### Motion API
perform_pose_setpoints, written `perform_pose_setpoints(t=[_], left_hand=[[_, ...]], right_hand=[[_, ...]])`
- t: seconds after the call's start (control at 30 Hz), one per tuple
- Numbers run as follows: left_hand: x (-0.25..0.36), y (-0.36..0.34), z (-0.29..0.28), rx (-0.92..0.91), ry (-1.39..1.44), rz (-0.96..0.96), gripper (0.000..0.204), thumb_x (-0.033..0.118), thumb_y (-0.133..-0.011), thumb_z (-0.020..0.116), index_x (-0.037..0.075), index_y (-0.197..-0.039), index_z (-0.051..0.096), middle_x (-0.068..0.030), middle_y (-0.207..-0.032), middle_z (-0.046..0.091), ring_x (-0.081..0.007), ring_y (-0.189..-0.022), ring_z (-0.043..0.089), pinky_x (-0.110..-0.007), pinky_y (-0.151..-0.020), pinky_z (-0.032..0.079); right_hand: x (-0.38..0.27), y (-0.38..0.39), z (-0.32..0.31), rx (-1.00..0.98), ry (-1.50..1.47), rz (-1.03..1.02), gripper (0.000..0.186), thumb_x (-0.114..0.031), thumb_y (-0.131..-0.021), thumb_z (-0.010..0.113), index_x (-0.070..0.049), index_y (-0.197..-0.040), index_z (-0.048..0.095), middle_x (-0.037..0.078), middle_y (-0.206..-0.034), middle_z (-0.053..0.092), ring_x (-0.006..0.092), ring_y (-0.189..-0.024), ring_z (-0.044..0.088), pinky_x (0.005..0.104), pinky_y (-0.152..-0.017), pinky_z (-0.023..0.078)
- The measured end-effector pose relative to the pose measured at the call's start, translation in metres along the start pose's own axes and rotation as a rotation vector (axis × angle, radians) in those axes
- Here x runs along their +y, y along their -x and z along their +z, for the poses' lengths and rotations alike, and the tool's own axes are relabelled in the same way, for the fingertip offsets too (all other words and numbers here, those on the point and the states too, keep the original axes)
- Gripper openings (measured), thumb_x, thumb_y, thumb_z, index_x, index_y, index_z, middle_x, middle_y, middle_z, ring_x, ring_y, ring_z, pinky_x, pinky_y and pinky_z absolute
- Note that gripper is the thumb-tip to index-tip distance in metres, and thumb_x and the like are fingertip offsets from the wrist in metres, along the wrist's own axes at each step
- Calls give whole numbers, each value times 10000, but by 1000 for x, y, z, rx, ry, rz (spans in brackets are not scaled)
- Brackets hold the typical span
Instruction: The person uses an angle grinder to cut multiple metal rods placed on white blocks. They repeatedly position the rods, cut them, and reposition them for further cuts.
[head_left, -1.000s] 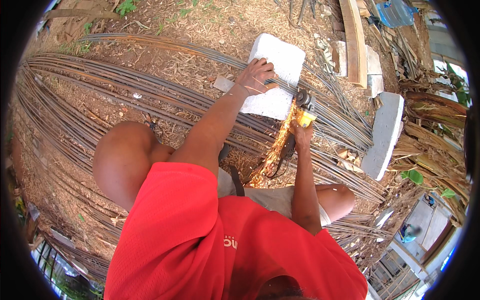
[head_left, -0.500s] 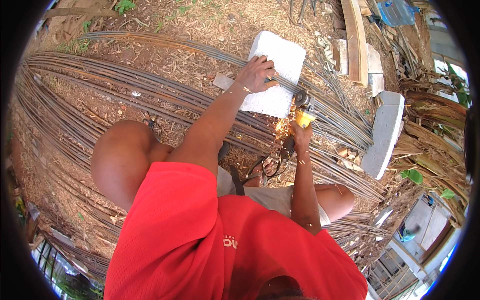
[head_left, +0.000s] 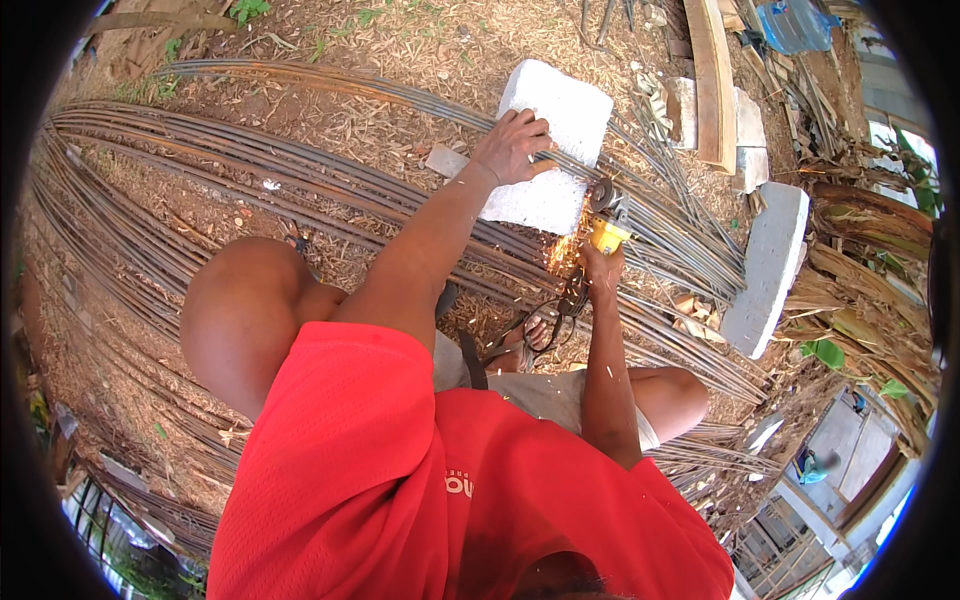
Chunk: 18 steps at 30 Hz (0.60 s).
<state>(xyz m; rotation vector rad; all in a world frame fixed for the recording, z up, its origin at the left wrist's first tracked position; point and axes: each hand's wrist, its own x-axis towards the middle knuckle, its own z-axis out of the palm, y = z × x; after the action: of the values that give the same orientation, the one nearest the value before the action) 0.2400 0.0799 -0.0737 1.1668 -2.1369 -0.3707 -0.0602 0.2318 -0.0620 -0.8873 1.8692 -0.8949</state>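
Observation:
My left hand (head_left: 515, 150) is closed over a bundle of thin steel bars (head_left: 450, 114) lying across a white block (head_left: 550, 95). My right hand (head_left: 601, 264) grips a yellow angle grinder (head_left: 608, 236), whose disc (head_left: 601, 195) is at the bars just right of the block. Orange sparks (head_left: 566, 251) spray from the disc down and left. A dark cord loops below the grinder, beside my sandaled foot (head_left: 515, 350).
More long rusty bars (head_left: 150, 145) spread across the ground. A grey slab (head_left: 762, 270) stands at right, with planks (head_left: 712, 80), a blue plastic bottle (head_left: 795, 25) and dry banana leaves (head_left: 860, 290) nearby. Far lower right, a person in blue (head_left: 812, 465) is visible.
The long spray of sparks has shrunk, and my foot has come into view behind it. My hands and the grinder have barely moved.

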Motion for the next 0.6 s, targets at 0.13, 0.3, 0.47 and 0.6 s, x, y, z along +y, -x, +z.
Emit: perform_pose_setpoints(t=[0.13, 0.3, 0.47, 0.6], left_hand=[[-1, 0, 1, 30, -19, 26, 367, 494, -944, 833, 173, -1121, 843, -7, -1131, 682, -260, -1188, 582, -467, -1107, 462], [-2, 0, 0, 2, 10, 18, 370, 494, -938, 838, 171, -1120, 839, -13, -1122, 680, -267, -1170, 588, -473, -1100, 467], [-2, 0, 0, 17, 12, 28, 364, 490, -943, 839, 165, -1108, 836, -13, -1108, 673, -269, -1150, 586, -465, -1073, 472], [-1, 0, 0, 13, -20, 26, 356, 479, -943, 843, 162, -1105, 835, -14, -1103, 668, -269, -1149, 584, -463, -1066, 474]], right_hand=[[2, -1, 0, -4, -73, 45, 439, -84, -868, 886, 19, -1237, 673, 85, -1041, 756, 163, -826, 701, 332, -695, 570], [7, -7, 1, 35, 108, -2, 453, -83, -882, 887, 21, -1257, 654, 87, -1041, 755, 173, -808, 714, 329, -656, 586], [12, -7, -2, -11, -60, 15, 514, -98, -839, 888, 6, -1291, 667, 79, -1084, 752, 183, -896, 702, 348, -773, 588], [12, -13, 0, 14, 31, 84, 519, -103, -841, 884, 5, -1299, 663, 81, -1079, 754, 187, -901, 706, 351, -780, 589]])
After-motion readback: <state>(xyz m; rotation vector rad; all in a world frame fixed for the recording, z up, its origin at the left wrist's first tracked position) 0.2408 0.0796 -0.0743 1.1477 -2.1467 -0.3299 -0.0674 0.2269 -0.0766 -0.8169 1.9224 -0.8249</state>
